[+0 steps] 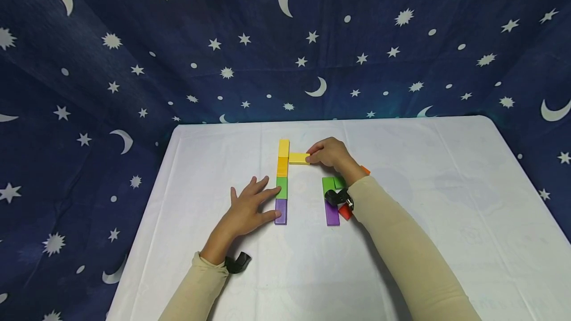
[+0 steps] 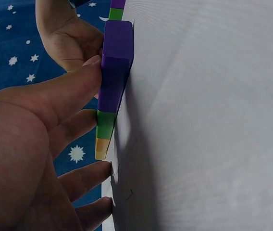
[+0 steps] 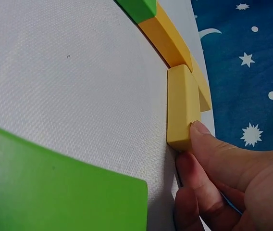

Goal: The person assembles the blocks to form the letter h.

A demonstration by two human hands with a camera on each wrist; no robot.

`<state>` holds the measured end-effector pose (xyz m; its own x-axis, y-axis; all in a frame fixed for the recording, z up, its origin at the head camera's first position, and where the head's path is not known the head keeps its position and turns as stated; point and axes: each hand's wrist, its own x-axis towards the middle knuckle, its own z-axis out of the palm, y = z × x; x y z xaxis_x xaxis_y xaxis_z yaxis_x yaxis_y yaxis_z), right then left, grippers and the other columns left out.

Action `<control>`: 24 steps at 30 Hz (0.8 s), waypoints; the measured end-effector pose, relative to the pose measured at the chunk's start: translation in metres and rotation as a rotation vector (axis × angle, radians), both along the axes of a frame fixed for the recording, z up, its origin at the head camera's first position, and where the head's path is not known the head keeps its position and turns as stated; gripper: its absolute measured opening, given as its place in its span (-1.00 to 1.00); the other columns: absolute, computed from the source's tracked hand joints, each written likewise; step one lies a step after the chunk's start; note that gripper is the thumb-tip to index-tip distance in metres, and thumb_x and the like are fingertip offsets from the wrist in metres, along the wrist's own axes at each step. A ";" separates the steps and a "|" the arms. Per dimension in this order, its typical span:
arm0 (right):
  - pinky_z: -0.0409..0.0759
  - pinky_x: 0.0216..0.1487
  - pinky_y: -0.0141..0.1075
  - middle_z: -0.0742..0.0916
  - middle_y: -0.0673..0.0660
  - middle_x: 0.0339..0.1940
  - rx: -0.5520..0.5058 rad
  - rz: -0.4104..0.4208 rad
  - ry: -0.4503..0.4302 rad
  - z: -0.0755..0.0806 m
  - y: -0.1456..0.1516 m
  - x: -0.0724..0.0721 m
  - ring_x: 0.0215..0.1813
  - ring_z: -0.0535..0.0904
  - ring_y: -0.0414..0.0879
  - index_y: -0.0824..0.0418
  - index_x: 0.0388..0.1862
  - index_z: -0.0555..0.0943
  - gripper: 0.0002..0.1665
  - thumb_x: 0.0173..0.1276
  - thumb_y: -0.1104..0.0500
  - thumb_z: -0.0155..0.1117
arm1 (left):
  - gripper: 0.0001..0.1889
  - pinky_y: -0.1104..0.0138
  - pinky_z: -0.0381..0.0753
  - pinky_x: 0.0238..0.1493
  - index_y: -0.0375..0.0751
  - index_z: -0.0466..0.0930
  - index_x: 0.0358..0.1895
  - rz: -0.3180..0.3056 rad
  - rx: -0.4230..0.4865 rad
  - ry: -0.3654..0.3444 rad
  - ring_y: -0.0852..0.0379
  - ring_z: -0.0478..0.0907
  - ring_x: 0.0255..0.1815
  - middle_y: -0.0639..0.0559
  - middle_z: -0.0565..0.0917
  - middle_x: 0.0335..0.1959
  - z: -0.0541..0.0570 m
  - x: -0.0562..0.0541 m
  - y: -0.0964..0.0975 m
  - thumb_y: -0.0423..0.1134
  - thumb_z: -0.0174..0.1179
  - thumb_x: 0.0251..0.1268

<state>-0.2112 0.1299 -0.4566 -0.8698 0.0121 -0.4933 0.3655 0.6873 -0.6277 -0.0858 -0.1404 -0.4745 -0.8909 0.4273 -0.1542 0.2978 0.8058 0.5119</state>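
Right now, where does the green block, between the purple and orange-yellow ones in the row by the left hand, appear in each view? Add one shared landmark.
Head: green block near the middle, slightly below centre.
Left wrist: green block left of centre, slightly below mid-height.
Right wrist: green block at the top edge, partly cut off.
Shared landmark: the orange-yellow block adjoining it.

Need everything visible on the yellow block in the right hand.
The yellow block is a plain, smooth oblong with flat faces and slightly rounded edges; it could be painted wood or plastic, I can't tell which. It appears to lie on the white tabletop, crosswise to the column of blocks. One end appears to touch that column's side, towards its far end; the right hand pinches the other, partly hiding it.
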 end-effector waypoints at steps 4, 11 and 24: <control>0.42 -0.11 -0.26 0.74 0.09 0.03 0.000 0.014 0.016 -0.001 0.000 0.000 0.00 0.50 0.01 0.00 -0.06 0.81 -0.71 0.23 0.01 0.54 | -0.32 -0.58 -0.33 0.38 0.25 0.47 0.45 0.000 -0.001 0.001 -0.22 -0.03 0.70 -0.04 0.23 0.64 0.000 0.000 0.000 0.23 0.35 0.26; 0.41 -0.16 -0.27 0.73 0.09 0.01 0.007 0.015 0.011 0.000 0.000 0.000 -0.03 0.49 0.02 0.01 -0.09 0.81 -0.73 0.23 0.00 0.54 | -0.32 -0.58 -0.33 0.38 0.24 0.47 0.45 -0.001 0.000 0.004 -0.23 -0.03 0.70 -0.05 0.24 0.63 -0.001 0.000 0.000 0.22 0.35 0.25; 0.46 -0.02 -0.22 0.73 0.07 0.07 -0.008 -0.026 -0.031 0.000 -0.002 0.000 0.05 0.50 0.03 -0.03 -0.04 0.81 -0.70 0.23 0.00 0.56 | -0.32 -0.58 -0.33 0.38 0.24 0.47 0.45 -0.005 0.003 0.006 -0.24 -0.02 0.69 -0.06 0.24 0.63 0.000 0.000 0.000 0.23 0.34 0.26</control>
